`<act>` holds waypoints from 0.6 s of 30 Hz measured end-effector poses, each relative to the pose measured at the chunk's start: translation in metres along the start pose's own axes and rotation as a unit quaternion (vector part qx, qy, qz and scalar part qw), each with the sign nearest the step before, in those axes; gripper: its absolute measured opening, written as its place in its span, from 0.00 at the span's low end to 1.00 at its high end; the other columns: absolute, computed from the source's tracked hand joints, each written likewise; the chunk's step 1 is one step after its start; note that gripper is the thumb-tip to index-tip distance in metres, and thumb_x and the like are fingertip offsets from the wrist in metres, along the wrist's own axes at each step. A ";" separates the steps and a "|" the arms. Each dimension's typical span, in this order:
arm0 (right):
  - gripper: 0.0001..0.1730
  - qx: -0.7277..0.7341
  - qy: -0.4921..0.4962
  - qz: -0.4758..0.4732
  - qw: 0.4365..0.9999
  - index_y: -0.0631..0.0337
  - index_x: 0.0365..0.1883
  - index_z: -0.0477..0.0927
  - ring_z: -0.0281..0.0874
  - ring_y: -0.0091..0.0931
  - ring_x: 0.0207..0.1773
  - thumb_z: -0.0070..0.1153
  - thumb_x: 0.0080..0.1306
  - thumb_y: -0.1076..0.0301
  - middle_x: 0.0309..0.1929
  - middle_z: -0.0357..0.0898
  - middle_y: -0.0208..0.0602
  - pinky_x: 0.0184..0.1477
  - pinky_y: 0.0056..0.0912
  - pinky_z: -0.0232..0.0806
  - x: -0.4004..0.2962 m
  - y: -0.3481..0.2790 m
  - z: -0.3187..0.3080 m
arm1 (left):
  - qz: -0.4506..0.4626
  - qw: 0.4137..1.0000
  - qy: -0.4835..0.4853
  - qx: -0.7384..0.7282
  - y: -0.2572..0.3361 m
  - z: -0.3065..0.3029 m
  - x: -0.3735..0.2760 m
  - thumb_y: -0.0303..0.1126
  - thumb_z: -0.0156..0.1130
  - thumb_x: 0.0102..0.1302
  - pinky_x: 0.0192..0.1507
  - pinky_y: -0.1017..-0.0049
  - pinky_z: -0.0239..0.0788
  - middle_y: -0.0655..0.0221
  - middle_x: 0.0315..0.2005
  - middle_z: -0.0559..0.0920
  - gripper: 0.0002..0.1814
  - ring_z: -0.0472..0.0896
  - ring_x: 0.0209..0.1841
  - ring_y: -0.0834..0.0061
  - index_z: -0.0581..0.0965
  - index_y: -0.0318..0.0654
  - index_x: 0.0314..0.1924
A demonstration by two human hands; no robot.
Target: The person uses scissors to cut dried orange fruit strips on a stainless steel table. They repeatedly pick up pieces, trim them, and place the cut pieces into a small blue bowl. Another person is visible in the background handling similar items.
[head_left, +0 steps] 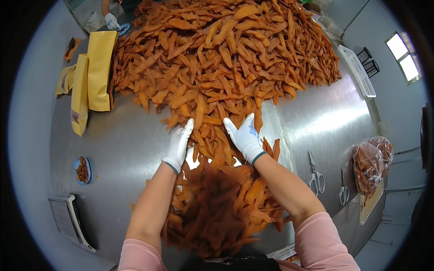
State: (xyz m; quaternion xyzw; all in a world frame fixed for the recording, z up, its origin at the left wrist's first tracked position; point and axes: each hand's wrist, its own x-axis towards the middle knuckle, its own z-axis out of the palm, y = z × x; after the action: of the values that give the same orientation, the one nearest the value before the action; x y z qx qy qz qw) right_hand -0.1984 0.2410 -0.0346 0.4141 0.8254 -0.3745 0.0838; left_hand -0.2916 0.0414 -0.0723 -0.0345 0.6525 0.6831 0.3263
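Observation:
A large heap of orange dried strips, apparently sweet potato (217,64), covers the far part of a stainless-steel table (129,135). A smaller pile of the same strips (217,203) lies close to my body, its middle dark in shadow. Loose strips bridge the two piles. On the left side of this bridge rests my left hand (179,144), in a white glove with a green cuff, some fingers hidden. Opposite it, my right hand (244,137), gloved alike, touches the strips with thumb and fingers spread. Neither hand visibly grips a strip.
Yellow pouches (101,71) stand at left, above a blue dish of small pieces (82,170) and a scale-like device (71,220). Scissors (316,178), smaller scissors (343,191) and bagged strips (368,166) lie at right. Another person's gloved hand (111,22) is at the far left.

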 end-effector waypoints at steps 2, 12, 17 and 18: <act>0.66 0.013 0.000 0.020 1.000 0.77 0.78 0.49 0.71 0.50 0.70 0.52 0.65 0.25 0.68 0.71 0.64 0.68 0.41 0.65 -0.007 -0.007 -0.001 | -0.025 0.998 -0.009 -0.052 0.003 0.004 -0.003 0.58 0.61 0.73 0.57 0.73 0.73 0.67 0.57 0.81 0.33 0.81 0.55 0.77 0.76 0.34 0.61; 0.58 0.033 -0.142 -0.050 0.988 0.82 0.62 0.71 0.76 0.46 0.64 0.47 0.66 0.24 0.61 0.76 0.65 0.67 0.39 0.65 -0.012 0.003 -0.013 | -0.050 0.987 -0.135 -0.066 0.003 -0.019 0.009 0.66 0.56 0.71 0.69 0.64 0.68 0.61 0.71 0.69 0.45 0.74 0.68 0.67 0.62 0.40 0.75; 0.67 0.047 -0.122 -0.008 0.991 0.84 0.75 0.50 0.61 0.49 0.77 0.50 0.65 0.24 0.73 0.60 0.71 0.73 0.39 0.58 -0.022 -0.004 0.010 | -0.051 0.987 -0.120 -0.090 0.007 -0.004 0.002 0.63 0.58 0.72 0.70 0.62 0.62 0.65 0.68 0.73 0.41 0.70 0.69 0.71 0.66 0.42 0.73; 0.65 0.054 -0.111 -0.002 0.992 0.85 0.74 0.54 0.62 0.46 0.76 0.54 0.66 0.27 0.73 0.62 0.67 0.72 0.38 0.60 -0.027 -0.016 0.008 | -0.059 0.992 -0.081 -0.081 0.008 0.001 -0.003 0.65 0.58 0.71 0.71 0.60 0.61 0.65 0.68 0.73 0.42 0.70 0.70 0.70 0.66 0.42 0.73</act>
State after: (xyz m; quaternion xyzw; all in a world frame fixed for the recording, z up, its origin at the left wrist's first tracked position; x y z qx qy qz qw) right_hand -0.1941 0.2123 -0.0195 0.3723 0.7906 -0.4619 0.1517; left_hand -0.2923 0.0416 -0.0635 -0.0433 0.5635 0.7137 0.4139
